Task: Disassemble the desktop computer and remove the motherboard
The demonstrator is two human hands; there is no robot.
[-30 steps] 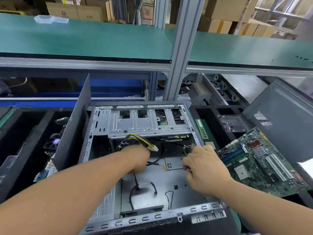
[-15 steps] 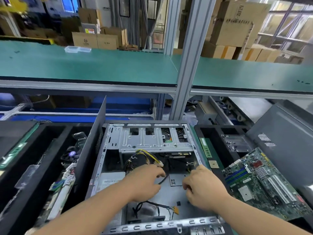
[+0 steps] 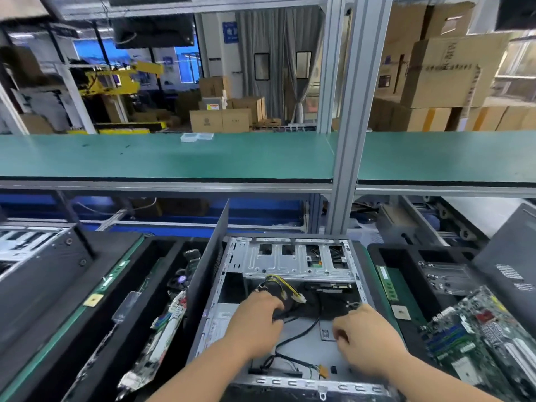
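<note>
The open computer case (image 3: 293,266) lies on its side in front of me, its metal floor bare where a board would sit. A green motherboard (image 3: 478,338) lies outside the case in the black bin to the right. My left hand (image 3: 255,323) is inside the case, fingers curled round a bundle of black cables (image 3: 298,335). A yellow and black power cable with a white plug (image 3: 293,291) hangs just beyond it. My right hand (image 3: 368,340) hovers over the case floor with fingers curled; what it holds is hidden.
The case's dark side panel (image 3: 208,274) stands upright on the left. A black tray (image 3: 139,314) on the left holds several removed boards and a fan. Another dark panel (image 3: 510,265) leans at the right. A green shelf (image 3: 174,158) and an aluminium post (image 3: 353,140) rise behind.
The view has tilted upward, so the case sits lower in frame. My left hand has drawn the black cables slightly toward the near side. My right hand stays over the case floor.
</note>
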